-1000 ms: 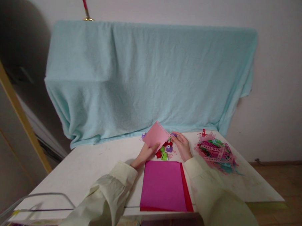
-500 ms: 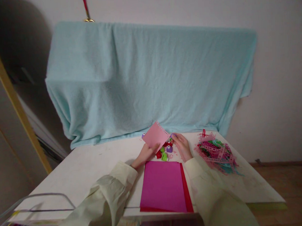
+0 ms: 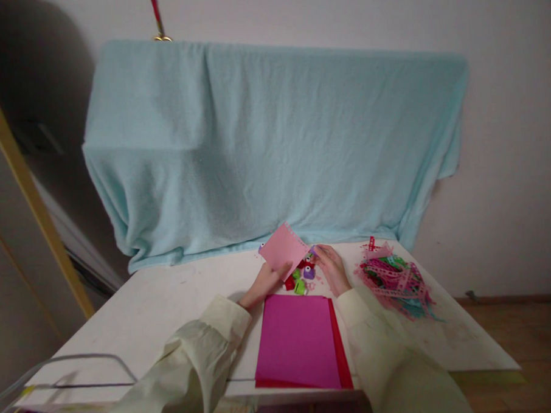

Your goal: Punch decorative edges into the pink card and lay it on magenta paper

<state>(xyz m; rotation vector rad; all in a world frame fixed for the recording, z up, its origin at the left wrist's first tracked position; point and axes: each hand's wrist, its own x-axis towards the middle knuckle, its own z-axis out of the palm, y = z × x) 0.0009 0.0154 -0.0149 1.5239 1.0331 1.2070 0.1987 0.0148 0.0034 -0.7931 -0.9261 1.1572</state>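
Note:
A pink sheet of paper [image 3: 279, 246] is pinched by its lower corner in my left hand [image 3: 263, 284], thumb on top. Small punched holes run along its upper right edge. My right hand [image 3: 332, 270] closes around a small purple craft punch [image 3: 313, 251] at the sheet's right corner; the fingers partly cover it. Beneath and beside the sheet lie more small punches: a purple one [image 3: 309, 272] with a white eye, a green one [image 3: 300, 287] and a red one [image 3: 288, 283]. Pink paper cut-outs [image 3: 318, 279] are scattered near them.
A stack of magenta paper [image 3: 296, 342] with red sheets [image 3: 341, 356] under it lies in front of me. On the right is a heap of punched paper strips [image 3: 400, 280]. A light blue cloth [image 3: 277, 139] hangs behind the white table [image 3: 170, 308]. A grey wire [image 3: 81, 356] crosses the left corner.
My right hand and the purple punch have shifted very slightly at the sheet's corner. The sheet and my left hand stay almost in place.

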